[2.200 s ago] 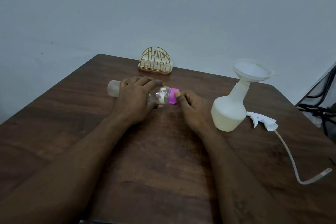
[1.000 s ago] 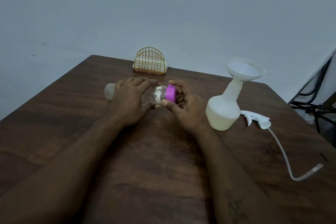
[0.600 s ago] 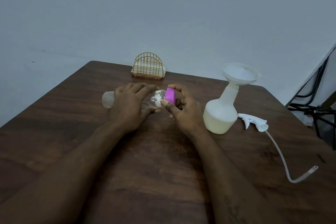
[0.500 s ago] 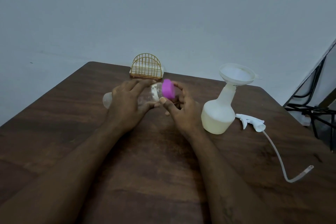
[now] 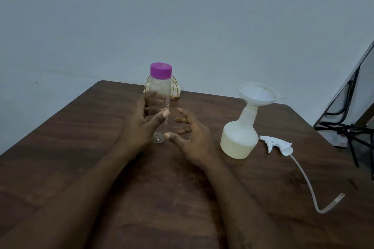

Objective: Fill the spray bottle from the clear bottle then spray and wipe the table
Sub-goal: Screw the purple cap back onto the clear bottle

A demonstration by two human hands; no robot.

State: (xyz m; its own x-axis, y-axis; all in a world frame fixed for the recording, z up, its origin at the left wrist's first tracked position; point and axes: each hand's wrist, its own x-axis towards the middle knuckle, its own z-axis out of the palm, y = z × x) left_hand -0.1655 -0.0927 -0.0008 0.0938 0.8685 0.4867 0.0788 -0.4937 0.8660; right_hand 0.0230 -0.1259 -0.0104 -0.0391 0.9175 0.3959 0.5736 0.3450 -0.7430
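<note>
So the clear bottle (image 5: 159, 87) stands upright on the table (image 5: 81, 137), purple cap (image 5: 161, 70) on. The left hand (image 5: 139, 127) wraps round its middle, thumb in front. The right hand (image 5: 194, 137) hangs just beside the base, fingers spread, holding nothing. Looks like the uncapping step. Next move probably needs the right hand up on the cap, twisting while the left steadies, then a pour into the funnel (image 5: 257, 93) sitting in the spray bottle (image 5: 238, 141).
</note>
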